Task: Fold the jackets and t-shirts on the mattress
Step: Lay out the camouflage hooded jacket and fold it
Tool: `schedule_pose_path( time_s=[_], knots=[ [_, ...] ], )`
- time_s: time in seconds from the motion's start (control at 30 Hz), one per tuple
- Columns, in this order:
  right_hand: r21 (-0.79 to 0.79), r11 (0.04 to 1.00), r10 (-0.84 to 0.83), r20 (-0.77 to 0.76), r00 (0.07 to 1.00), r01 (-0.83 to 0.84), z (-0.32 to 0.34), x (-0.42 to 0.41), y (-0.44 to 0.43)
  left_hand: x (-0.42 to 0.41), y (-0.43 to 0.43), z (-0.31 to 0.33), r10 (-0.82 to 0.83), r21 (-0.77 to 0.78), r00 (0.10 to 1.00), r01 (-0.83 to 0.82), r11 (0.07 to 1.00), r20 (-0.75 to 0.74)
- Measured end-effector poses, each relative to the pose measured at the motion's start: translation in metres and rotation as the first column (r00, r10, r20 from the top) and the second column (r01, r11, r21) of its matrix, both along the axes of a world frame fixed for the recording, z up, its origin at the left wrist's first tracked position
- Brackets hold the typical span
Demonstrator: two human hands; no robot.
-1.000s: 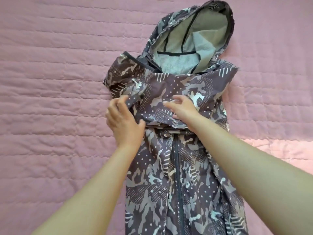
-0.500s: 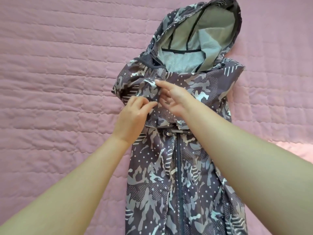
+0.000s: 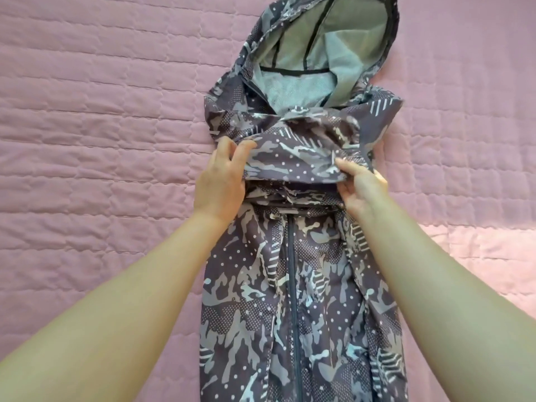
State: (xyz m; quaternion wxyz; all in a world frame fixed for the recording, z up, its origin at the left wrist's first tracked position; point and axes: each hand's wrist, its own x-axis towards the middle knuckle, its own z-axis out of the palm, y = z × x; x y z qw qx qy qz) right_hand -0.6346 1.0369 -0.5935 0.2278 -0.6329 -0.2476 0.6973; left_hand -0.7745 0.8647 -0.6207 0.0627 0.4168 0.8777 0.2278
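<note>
From my remote seat I see the camouflage jacket [image 3: 316, 300] lying front-up on the mattress [image 3: 87, 117], running from the near edge to the far edge of the view, a little right of centre. Its zipper [image 3: 291, 285] is closed and runs down the middle toward me. The hood [image 3: 324, 47] lies at the far end and gapes open, showing a pale grey mesh lining crossed by dark seams.

A folded band of fabric [image 3: 293, 163] lies across the chest, just nearer than the hood opening. My left grip [image 3: 222, 181] pinches the left end of that band, with its fingers curled over the top edge. My right grip [image 3: 361, 190] holds the right end, thumb on top and fingers tucked under the cloth. Both forearms reach in from the near corners, bare.

The mattress has a pink quilted cover stitched in rectangular blocks, lightly wrinkled. A brighter patch of light [image 3: 481, 256] falls on it to the right of the jacket. Nothing of the room shows past the cover.
</note>
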Motion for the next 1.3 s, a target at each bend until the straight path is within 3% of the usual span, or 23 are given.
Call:
schedule_pose_path(
  time_s=[0.07, 0.13, 0.2, 0.27, 0.33, 0.4, 0.47, 0.53, 0.57, 0.6, 0.67, 0.7, 0.77, 0.87, 0.93, 1.0, 1.1, 1.17, 1.2, 1.3],
  knots=[
    [0.123, 0.992, 0.002, 0.18, 0.984, -0.025, -0.011, 0.008, 0.004, 0.003, -0.003, -0.002, -0.062, 0.016, 0.991, 0.065, 0.998, -0.119],
    [0.218, 0.976, -0.035, 0.21, 0.977, -0.012, -0.011, 0.009, 0.006, 0.008, -0.008, -0.003, -0.121, 0.047, 0.97, 0.133, 0.99, -0.213],
    [0.214, 0.976, 0.016, 0.111, 0.994, -0.04, -0.004, 0.009, 0.009, 0.014, -0.01, -0.003, -0.072, 0.037, 0.989, 0.078, 0.996, -0.131],
    [0.146, 0.965, 0.217, 0.037, 0.975, -0.22, 0.006, 0.015, 0.014, 0.021, -0.007, -0.004, 0.073, -0.014, 0.996, -0.072, 0.997, 0.054],
    [0.098, 0.903, 0.42, -0.006, 0.908, -0.417, 0.016, 0.017, 0.017, 0.022, -0.001, -0.007, 0.181, -0.029, 0.966, -0.179, 0.983, 0.184],
    [0.089, 0.839, 0.544, -0.08, 0.835, -0.537, 0.026, 0.015, 0.016, 0.019, 0.004, -0.005, 0.215, 0.015, 0.958, -0.222, 0.975, 0.188],
    [0.095, 0.836, 0.543, -0.283, 0.791, -0.54, 0.036, 0.011, 0.018, 0.017, 0.004, -0.002, 0.247, 0.095, 0.962, -0.258, 0.962, 0.113],
    [0.041, 0.894, 0.399, -0.522, 0.754, -0.446, 0.037, 0.01, 0.024, 0.019, 0.0, 0.002, 0.284, 0.124, 0.959, -0.285, 0.951, 0.02],
    [-0.014, 0.917, 0.328, -0.544, 0.773, -0.399, 0.033, 0.01, 0.028, 0.019, -0.002, 0.002, 0.268, 0.102, 0.963, -0.268, 0.958, 0.01],
    [-0.049, 0.928, 0.309, -0.45, 0.838, -0.369, 0.024, 0.009, 0.03, 0.019, -0.005, 0.001, 0.224, 0.055, 0.974, -0.225, 0.973, 0.033],
    [-0.097, 0.93, 0.357, 0.011, 0.934, -0.355, 0.002, 0.011, 0.031, 0.01, -0.008, -0.002, 0.099, -0.131, 0.985, -0.081, 0.988, 0.138],
    [-0.088, 0.925, 0.38, 0.212, 0.9, -0.37, -0.007, 0.012, 0.027, 0.005, -0.007, -0.001, 0.042, -0.251, 0.978, 0.011, 0.968, 0.202],
    [-0.021, 0.896, 0.414, 0.398, 0.818, -0.444, -0.021, 0.014, 0.022, -0.006, 0.0, 0.006, 0.026, -0.35, 0.927, 0.115, 0.93, 0.374],
    [0.072, 0.846, 0.46, 0.404, 0.791, -0.529, -0.022, 0.014, 0.02, -0.025, 0.027, 0.024, 0.09, -0.091, 0.896, -0.056, 0.994, 0.435],
    [0.133, 0.86, 0.422, 0.355, 0.834, -0.492, -0.021, 0.015, 0.024, -0.035, 0.054, 0.027, 0.034, 0.007, 0.905, -0.041, 0.999, 0.423],
    [0.175, 0.901, 0.33, 0.314, 0.89, -0.396, -0.021, 0.018, 0.028, -0.034, 0.083, 0.028, -0.133, -0.081, 0.888, 0.187, 0.979, 0.441],
    [0.194, 0.933, 0.251, 0.256, 0.934, -0.303, -0.022, 0.025, 0.032, -0.028, 0.107, 0.024, -0.389, -0.415, 0.839, 0.531, 0.739, 0.381],
    [0.19, 0.934, 0.248, 0.267, 0.931, -0.303, -0.021, 0.03, 0.033, -0.03, 0.11, 0.02, -0.463, -0.583, 0.819, 0.569, 0.58, 0.339],
    [0.19, 0.927, 0.264, 0.284, 0.922, -0.324, -0.018, 0.031, 0.032, -0.036, 0.109, 0.021, -0.485, -0.61, 0.808, 0.578, 0.542, 0.334],
    [0.231, 0.88, 0.334, 0.318, 0.887, -0.415, -0.02, 0.036, 0.034, -0.069, 0.1, 0.036, -0.309, -0.554, 0.8, 0.584, 0.593, 0.513]
  ],
)
